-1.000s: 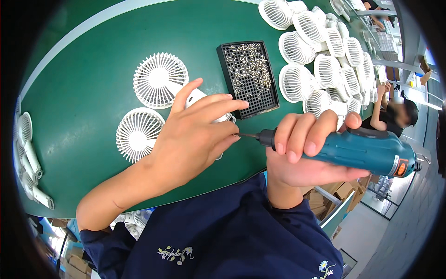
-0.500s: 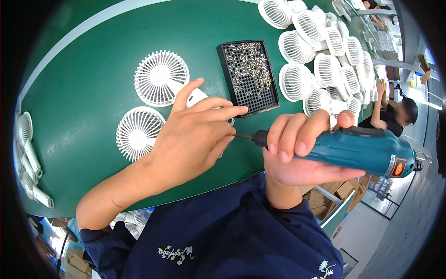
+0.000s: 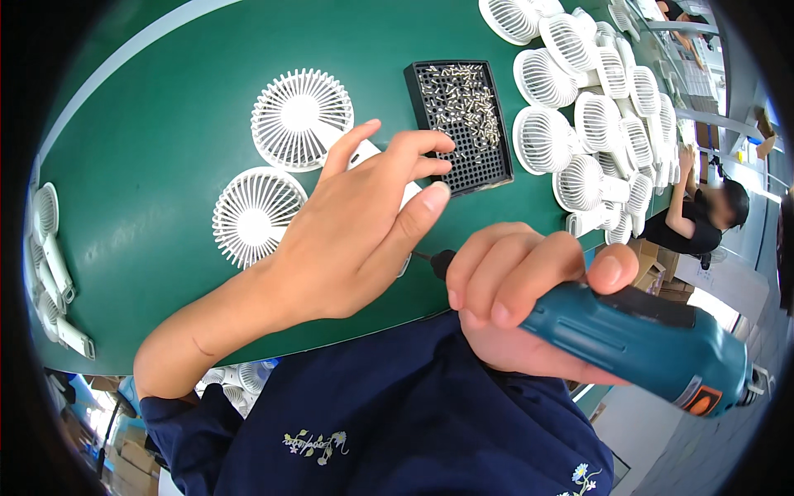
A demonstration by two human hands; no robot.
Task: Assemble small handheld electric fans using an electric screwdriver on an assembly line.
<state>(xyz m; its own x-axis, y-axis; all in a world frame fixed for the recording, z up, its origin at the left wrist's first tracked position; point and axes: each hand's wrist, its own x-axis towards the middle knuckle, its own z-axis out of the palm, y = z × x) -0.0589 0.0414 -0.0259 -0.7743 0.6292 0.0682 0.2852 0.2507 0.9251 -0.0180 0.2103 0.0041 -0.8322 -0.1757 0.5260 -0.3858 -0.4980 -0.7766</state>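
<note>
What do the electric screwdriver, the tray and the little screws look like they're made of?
Screwdriver: probably hard plastic, teal and slightly shiny, with soft highlights along its body. Tray: likely black plastic, fairly matte, with a regular grid of holes. Screws: apparently metal, from their bright silvery glint; any plating is unclear.

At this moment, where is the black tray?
In the head view, the black tray lies on the green table, upper right of centre, left of the piled white fans, near the left hand.
</note>
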